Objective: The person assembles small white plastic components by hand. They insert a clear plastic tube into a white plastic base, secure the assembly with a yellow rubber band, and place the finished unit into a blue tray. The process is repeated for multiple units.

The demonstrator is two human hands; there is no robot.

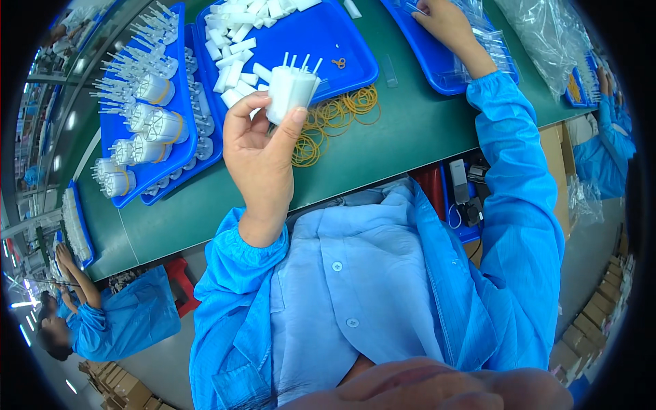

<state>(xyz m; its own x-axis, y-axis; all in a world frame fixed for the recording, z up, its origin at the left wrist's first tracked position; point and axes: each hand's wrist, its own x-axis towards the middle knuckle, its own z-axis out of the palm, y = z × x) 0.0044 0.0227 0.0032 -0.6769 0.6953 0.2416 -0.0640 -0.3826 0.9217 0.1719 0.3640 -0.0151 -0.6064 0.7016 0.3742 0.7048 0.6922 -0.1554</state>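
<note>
My left hand (263,154) is closed around a bundle of white foam blocks (290,94), held upright above the table. Several thin white prongs (299,63) stick up from its top. My right hand (447,26) reaches into the blue tray at the upper right (434,76), which holds clear plastic strips (488,44). Its fingers are curled together at the tray's left part; what they pinch, if anything, is too small to make out. Behind the bundle, a blue tray (318,31) carries a heap of loose white foam blocks (236,55).
Yellow rubber bands (342,113) lie on the green table (383,143). At left, stacked blue trays (188,130) carry pronged clear parts and banded foam bundles (164,126). A clear plastic bag (540,41) lies at the far right. Co-workers in blue sit on both sides.
</note>
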